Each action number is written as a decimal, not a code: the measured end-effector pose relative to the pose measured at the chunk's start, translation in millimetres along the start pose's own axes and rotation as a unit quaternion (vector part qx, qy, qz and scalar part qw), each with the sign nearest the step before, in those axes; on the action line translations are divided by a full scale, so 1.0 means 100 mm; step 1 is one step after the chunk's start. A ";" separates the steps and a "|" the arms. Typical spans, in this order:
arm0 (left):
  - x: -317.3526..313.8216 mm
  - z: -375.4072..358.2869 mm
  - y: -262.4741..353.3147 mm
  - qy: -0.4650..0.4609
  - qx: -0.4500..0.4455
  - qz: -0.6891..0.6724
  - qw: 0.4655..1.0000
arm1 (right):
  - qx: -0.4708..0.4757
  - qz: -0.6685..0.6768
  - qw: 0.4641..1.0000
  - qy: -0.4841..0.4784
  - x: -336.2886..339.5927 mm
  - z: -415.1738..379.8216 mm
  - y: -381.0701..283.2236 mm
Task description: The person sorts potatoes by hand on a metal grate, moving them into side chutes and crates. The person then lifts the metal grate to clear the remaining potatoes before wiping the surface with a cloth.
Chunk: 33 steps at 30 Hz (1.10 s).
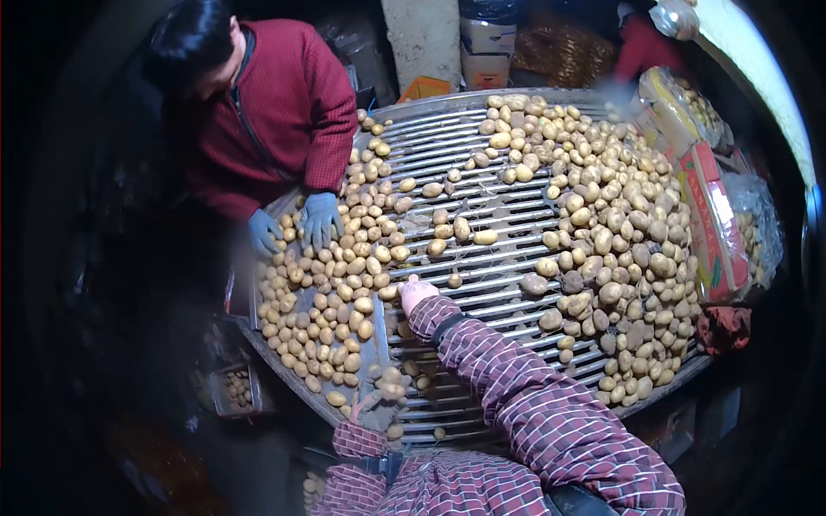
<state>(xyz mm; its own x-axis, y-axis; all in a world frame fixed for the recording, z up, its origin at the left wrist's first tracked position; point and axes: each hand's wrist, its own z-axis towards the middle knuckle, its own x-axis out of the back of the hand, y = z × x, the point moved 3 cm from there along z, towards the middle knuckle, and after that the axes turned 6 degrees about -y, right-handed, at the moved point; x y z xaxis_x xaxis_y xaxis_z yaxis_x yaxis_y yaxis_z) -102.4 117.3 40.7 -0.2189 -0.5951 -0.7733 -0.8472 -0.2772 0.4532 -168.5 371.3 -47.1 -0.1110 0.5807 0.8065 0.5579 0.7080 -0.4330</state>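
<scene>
My right hand (417,293) reaches over the metal bar grate (482,297), its fingers closed around one end of a pale potato (390,292) at the left edge of the bars. Near the front edge, my left hand (363,405) is low beside a few potatoes (391,383), with its fingers apart. That hand is small and slightly blurred in view. Many sorted-looking yellow potatoes (331,301) lie on the flat metal sheet (375,351) to the left. A large heap of potatoes (624,232) covers the right side of the grate.
Across on the left, a person in a red sweater (284,103) works with gloved hands (321,220) in the potatoes. A red sleeve (645,47) shows at the far right. A red carton (716,224) and bags stand at the right edge; a crate (237,389) sits lower left.
</scene>
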 end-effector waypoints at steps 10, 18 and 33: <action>0.03 0.23 -0.39 -0.089 -0.016 0.416 0.905 | 0.356 0.186 0.916 -0.017 0.19 -1.56 -0.40; -0.13 0.12 -0.42 -0.081 0.180 -0.087 0.977 | 0.099 0.172 0.966 0.166 0.94 -1.68 0.58; 0.36 0.02 -0.30 -0.098 -0.018 0.338 0.936 | 0.103 0.837 0.527 -0.109 0.62 -1.92 1.20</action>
<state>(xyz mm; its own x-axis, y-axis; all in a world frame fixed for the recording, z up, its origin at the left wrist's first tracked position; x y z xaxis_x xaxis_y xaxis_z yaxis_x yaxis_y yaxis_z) -85.7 105.5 -1.8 -0.7858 -0.4955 -0.3701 -0.4682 0.0855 0.8795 50.0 415.2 28.3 0.2901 0.4777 -0.8293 -0.0750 -0.8525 -0.5173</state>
